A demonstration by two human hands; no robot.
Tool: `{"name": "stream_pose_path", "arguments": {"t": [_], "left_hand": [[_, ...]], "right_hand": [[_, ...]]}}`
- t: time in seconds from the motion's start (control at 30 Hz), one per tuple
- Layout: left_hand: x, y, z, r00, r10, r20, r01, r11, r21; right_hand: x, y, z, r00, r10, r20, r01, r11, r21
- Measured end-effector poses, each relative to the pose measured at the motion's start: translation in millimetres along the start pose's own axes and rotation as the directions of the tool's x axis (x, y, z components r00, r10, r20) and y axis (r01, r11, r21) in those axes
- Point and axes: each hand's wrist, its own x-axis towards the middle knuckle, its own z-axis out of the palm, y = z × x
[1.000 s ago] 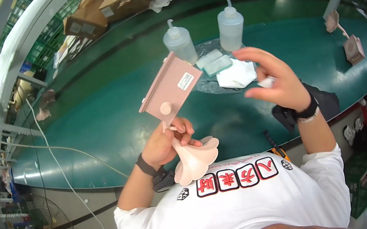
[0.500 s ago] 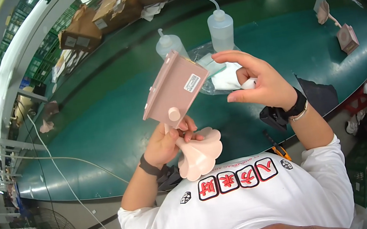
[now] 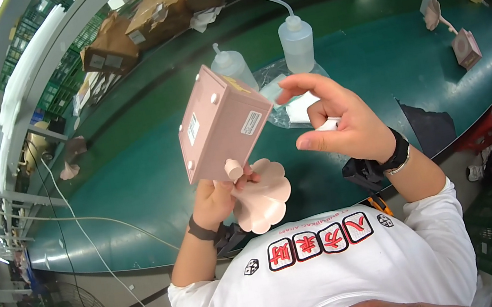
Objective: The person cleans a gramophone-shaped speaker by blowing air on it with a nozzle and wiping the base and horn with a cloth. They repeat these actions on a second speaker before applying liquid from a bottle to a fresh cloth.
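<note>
My left hand point(image 3: 218, 200) is closed round the neck of a pink toy gramophone point(image 3: 218, 122) and holds it up above the bench. Its box is tilted, with the underside, small white feet and white labels showing. A round knob sticks out of one side. The petal-edged horn point(image 3: 263, 199) hangs below, near my shirt. To the right of the box, my right hand point(image 3: 348, 120) is held apart from it, thumb and forefinger spread. Its other fingers are curled round a white cloth point(image 3: 330, 125), mostly hidden in the palm.
Behind the box stand two squeeze bottles point(image 3: 297, 44) with bent spouts, beside a clear plastic bag point(image 3: 275, 74) holding white material. Another pink gramophone point(image 3: 466, 48) stands at the far right. Cardboard boxes point(image 3: 158, 15) line the back edge. A black sheet point(image 3: 427, 126) lies at the right.
My left hand has turned the gramophone so that its underside with feet and a second label now shows. The horn has shifted slightly up and left. My right hand stays spread beside it.
</note>
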Motion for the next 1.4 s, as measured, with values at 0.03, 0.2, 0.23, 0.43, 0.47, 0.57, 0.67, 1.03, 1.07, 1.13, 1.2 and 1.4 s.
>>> {"name": "stream_pose_path", "arguments": {"t": [0.03, 0.2, 0.23, 0.43, 0.47, 0.57, 0.67, 1.03, 1.07, 1.13, 1.2, 1.4], "left_hand": [[-1, -1, 1, 1.000, 0.000, -0.004, 0.000, 1.000, 0.002], [-2, -7, 6, 1.000, -0.007, -0.015, 0.007, 1.000, -0.018], [-3, -7, 6, 1.000, -0.011, -0.014, 0.011, 1.000, -0.014], [-3, -7, 12, 0.993, -0.106, 0.049, 0.108, 0.993, -0.038], [-5, -9, 11, 0.993, -0.107, 0.055, 0.112, 0.990, -0.086], [-7, -15, 7, 0.992, -0.110, 0.059, 0.119, 0.975, -0.186], [-8, -15, 6, 0.993, -0.093, 0.071, 0.098, 0.993, -0.071], [-17, -8, 13, 0.995, -0.097, 0.035, 0.091, 0.667, -0.740], [-17, -3, 14, 0.994, -0.104, -0.027, 0.030, 0.508, -0.861], [-11, 12, 20, 0.997, -0.054, -0.051, -0.036, 0.256, -0.966], [-7, 16, 19, 0.997, -0.004, -0.076, -0.076, -0.026, -0.997], [-12, -13, -7, 0.998, 0.050, -0.048, -0.036, -0.227, -0.973]], "right_hand": [[1, 2, 1, 1.000, 0.000, 0.004, 0.000, 1.000, 0.002], [9, 11, 1, 0.896, -0.340, -0.284, 0.348, 0.937, -0.022], [11, 7, 1, 0.848, -0.452, -0.277, 0.442, 0.891, -0.099], [21, 9, 17, 0.687, -0.710, 0.152, 0.688, 0.569, -0.451], [26, 16, 12, 0.733, -0.677, 0.059, 0.614, 0.623, -0.485], [36, 36, 3, 0.797, -0.591, -0.126, 0.455, 0.723, -0.520], [39, 45, 3, 0.718, -0.563, -0.409, 0.470, 0.826, -0.312], [42, 43, 2, 0.769, -0.496, -0.403, 0.423, 0.867, -0.262], [39, 47, 0, 0.769, -0.495, -0.405, 0.428, 0.869, -0.249], [30, 49, 3, 0.837, -0.426, -0.344, 0.399, 0.904, -0.151], [23, 49, 4, 0.866, -0.393, -0.308, 0.383, 0.919, -0.097], [21, 50, 10, 0.979, -0.191, -0.077, 0.180, 0.975, -0.131]]}}
